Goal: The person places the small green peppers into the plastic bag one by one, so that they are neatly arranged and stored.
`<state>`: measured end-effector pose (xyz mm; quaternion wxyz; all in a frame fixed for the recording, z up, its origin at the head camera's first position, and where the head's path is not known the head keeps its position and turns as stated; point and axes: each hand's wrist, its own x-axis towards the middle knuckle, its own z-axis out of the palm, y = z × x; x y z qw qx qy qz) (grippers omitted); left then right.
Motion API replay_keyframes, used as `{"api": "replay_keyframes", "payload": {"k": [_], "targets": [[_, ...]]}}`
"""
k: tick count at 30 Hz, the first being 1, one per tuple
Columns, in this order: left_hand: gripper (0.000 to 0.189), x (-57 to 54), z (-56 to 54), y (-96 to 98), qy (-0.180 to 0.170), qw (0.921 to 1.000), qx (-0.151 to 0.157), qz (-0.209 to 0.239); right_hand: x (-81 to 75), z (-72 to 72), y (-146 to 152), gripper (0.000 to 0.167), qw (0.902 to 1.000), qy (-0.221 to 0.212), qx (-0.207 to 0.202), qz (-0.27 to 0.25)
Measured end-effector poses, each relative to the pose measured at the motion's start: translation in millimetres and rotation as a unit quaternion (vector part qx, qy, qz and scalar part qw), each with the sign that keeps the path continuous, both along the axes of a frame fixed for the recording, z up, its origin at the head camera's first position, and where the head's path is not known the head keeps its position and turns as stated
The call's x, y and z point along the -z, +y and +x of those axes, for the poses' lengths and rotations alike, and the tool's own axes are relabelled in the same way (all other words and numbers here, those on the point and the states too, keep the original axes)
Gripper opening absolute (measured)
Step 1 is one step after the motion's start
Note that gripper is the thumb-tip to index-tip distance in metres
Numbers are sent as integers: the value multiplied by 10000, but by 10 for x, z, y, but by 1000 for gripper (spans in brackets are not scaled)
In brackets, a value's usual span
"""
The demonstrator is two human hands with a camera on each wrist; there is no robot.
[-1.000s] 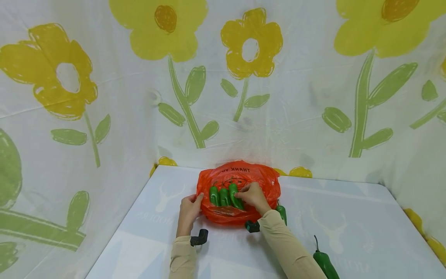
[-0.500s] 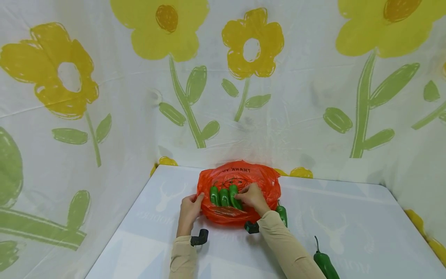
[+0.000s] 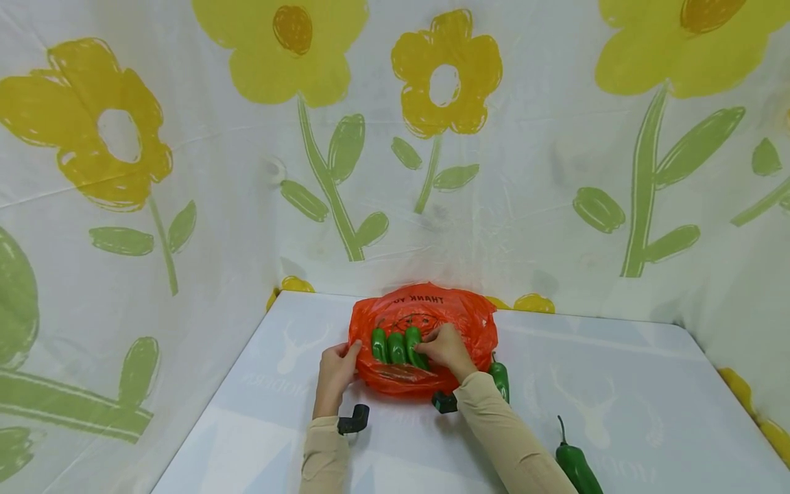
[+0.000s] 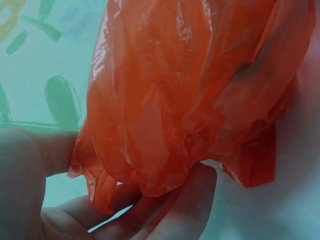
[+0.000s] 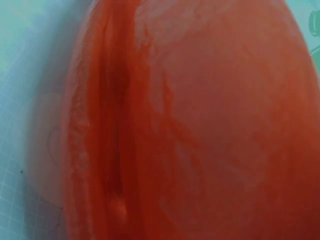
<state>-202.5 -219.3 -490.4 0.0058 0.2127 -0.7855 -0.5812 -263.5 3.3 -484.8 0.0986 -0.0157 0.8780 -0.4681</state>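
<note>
The right hand pinched the rightmost green pepper of three in the red bag; the left hand pinched its left edge; a slip there might have let the thin mouth sag and peppers roll out; two loose peppers lay on the pale table; flowered cloth hung behind.

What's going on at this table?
A person's left hand holds the left edge of a red plastic bag. The right hand holds the rightmost of three green peppers side by side in it. One more pepper lies by the bag's right side; another pepper lies nearer the camera on the table.
</note>
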Motion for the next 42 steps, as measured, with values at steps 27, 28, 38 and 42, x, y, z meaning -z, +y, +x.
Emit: {"api": "replay_keyframes", "payload": {"k": [27, 28, 38, 42], "targets": [[53, -2, -1, -1, 57, 10000, -7, -26, -456, 249, 328, 29, 9907, 1253, -200, -484], [53, 1, 1, -2, 50, 10000, -9, -27, -483, 281, 357, 29, 9900, 1305, -207, -497], [49, 22, 5, -9, 151, 9999, 57, 12, -660, 635, 730, 28, 9853, 1640, -143, -447], [49, 17, -2, -13, 131, 9999, 66, 20, -724, 758, 896, 28, 9839, 1761, -2, -315]]}}
